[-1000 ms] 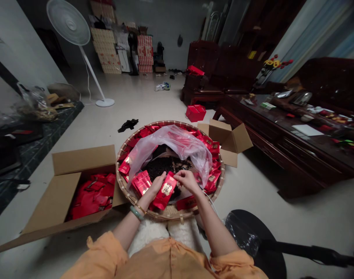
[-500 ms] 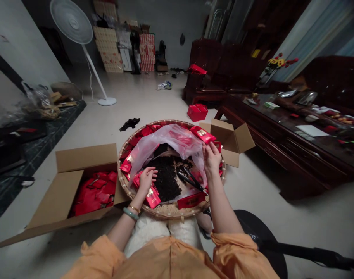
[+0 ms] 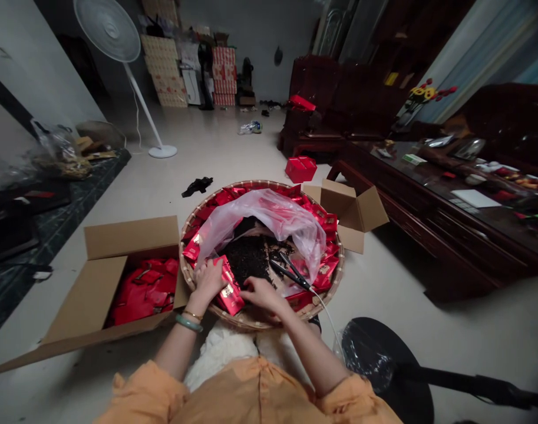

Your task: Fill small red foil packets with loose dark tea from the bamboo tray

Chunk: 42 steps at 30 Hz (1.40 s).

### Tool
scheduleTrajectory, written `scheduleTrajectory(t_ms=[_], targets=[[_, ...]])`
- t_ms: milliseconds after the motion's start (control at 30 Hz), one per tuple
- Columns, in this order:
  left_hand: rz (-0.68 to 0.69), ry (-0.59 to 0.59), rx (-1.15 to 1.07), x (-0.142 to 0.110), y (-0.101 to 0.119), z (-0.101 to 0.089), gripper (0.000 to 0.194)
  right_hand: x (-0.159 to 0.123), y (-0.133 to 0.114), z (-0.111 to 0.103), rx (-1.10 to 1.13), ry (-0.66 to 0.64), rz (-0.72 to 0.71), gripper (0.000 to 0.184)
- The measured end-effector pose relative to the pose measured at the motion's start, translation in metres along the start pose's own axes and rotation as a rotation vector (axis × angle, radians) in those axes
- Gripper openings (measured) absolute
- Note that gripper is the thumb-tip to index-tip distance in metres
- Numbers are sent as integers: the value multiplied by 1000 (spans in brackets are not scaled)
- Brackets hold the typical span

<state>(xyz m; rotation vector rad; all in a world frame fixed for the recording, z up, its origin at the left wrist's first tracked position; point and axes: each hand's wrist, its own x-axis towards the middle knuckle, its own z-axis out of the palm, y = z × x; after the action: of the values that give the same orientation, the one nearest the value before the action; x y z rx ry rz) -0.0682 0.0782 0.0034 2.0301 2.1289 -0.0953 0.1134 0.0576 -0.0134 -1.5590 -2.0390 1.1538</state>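
A round woven basket point(image 3: 330, 235) sits on the floor in front of me, ringed with small red foil packets point(image 3: 326, 224). A clear plastic bag point(image 3: 273, 221) in its middle holds dark loose tea point(image 3: 248, 262). My left hand point(image 3: 207, 278) is closed on a stack of red packets point(image 3: 227, 288) at the basket's near left edge. My right hand point(image 3: 262, 292) reaches in beside that stack, fingers curled down at the near edge of the tea; what they grip is hidden. A black tong-like tool point(image 3: 289, 272) lies on the tea to the right.
An open cardboard box point(image 3: 114, 241) of red bags point(image 3: 140, 288) lies left of the basket. A smaller open box point(image 3: 348, 212) stands at its far right. A dark wooden table point(image 3: 428, 200) runs along the right, a standing fan point(image 3: 114, 35) at the back left.
My right hand put a red packet on the basket's far right rim, then came back to the near edge by the stack. My left hand shifted onto the stack of packets.
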Motion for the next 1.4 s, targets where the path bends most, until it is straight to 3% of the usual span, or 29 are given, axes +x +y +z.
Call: scheduleTrajectory(t_ms=[67,133,233,400,500,600,700,833,900,1000,1100,1267,1400], targets=[[3,-7,27,0,-3,-1,64,-8,-9,17,-263,-7,41,42],[8,0,32,0,-7,-1,67,-12,-17,25,-380,-23,59,47],[22,12,33,0,-10,0,71,-15,-25,29,-415,-48,71,43],[54,-30,67,-3,-8,-1,62,-17,-22,36,-468,-19,55,55],[62,-64,90,-4,-8,-3,58,-19,-17,42,-451,-15,61,47],[69,-83,85,-5,-10,-8,54,-17,-10,42,-349,13,53,26],[156,-40,27,-6,-12,-12,42,-10,-3,31,-164,103,5,13],[358,-44,-155,-8,-5,-16,20,3,0,4,60,324,-140,16],[393,-76,-294,-9,3,-15,25,7,1,-8,130,459,-178,20],[397,-18,-482,-10,17,-12,30,10,5,-16,145,631,-162,34],[357,51,-612,-12,29,-7,33,7,10,-12,78,685,-193,35],[217,68,-731,-15,41,2,43,-1,11,-4,-52,738,-323,37],[249,98,-742,-20,44,2,43,0,7,-9,-19,755,-316,34]])
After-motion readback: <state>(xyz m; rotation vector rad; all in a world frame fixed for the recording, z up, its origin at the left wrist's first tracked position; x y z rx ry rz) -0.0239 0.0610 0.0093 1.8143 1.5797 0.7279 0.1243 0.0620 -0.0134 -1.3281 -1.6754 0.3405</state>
